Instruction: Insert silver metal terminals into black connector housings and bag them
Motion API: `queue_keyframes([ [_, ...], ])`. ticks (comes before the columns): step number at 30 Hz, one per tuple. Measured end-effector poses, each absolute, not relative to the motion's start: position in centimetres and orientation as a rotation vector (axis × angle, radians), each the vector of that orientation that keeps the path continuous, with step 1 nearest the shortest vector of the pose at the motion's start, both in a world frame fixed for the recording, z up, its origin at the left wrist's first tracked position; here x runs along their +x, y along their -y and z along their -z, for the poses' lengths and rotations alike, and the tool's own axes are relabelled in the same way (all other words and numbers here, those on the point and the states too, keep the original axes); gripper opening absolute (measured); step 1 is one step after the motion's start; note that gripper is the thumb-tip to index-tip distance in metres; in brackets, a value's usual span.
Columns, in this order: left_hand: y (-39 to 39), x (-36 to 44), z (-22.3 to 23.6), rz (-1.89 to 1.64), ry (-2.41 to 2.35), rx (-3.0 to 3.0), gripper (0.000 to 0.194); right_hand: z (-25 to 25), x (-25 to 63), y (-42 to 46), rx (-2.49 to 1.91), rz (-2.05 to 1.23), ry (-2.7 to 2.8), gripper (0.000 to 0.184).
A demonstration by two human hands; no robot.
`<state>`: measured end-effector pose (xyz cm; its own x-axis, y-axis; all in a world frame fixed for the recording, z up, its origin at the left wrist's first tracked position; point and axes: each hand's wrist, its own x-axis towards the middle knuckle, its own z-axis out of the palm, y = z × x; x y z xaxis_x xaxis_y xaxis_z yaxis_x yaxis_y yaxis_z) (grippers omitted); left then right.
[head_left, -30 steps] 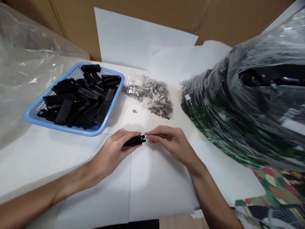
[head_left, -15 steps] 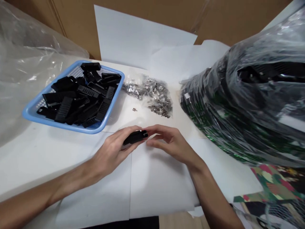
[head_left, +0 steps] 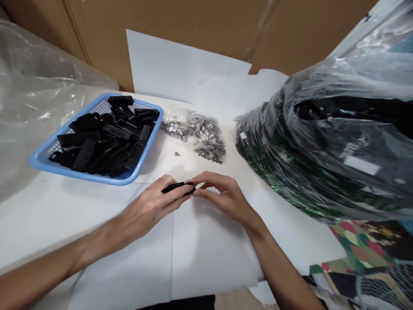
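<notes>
A black elongated plastic piece (head_left: pixel 172 187) lies in my left hand (head_left: pixel 153 204), whose fingers wrap round it above the white table. My right hand (head_left: pixel 222 196) has its thumb and fingertips pinched at the right end of the same piece. Whether a smaller part sits between those fingertips is hidden. Just beyond my hands lies one small loose metal piece (head_left: pixel 177 153). Farther back are clear bags of small silvery metal pieces (head_left: pixel 208 135), one spilling at its near edge. A blue basket (head_left: pixel 80 175) at the left is piled with similar black pieces (head_left: pixel 85 153), several with ribbed sides.
A bulky clear plastic sack (head_left: pixel 290 159) of black and green items takes up the right side. White sheets (head_left: pixel 206 262) cover the near table. Cardboard (head_left: pixel 206 21) stands at the back, and plastic film (head_left: pixel 29 103) hangs at the left.
My left fingers have closed farther over the black piece, which is turned and shows less of its end. The right fingertips have come onto its end. The view has shifted slightly.
</notes>
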<state>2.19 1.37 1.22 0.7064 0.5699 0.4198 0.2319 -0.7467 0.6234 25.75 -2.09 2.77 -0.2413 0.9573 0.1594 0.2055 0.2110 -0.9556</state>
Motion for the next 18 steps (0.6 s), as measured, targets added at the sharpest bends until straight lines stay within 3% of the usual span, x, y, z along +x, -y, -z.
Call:
queue_keyframes([
  [12, -1.7, 2.2, -1.7, -0.833, -0.700, 2.120, 0.026, -2.1, 24.3, 2.4, -1.087, -1.129, 1.510, 0.020],
  [18, -1.8, 3.2, -2.6, -0.806, -0.985, 1.673, 0.028, -0.8, 22.7, 2.9, -1.146, -0.600, 1.703, 0.032],
])
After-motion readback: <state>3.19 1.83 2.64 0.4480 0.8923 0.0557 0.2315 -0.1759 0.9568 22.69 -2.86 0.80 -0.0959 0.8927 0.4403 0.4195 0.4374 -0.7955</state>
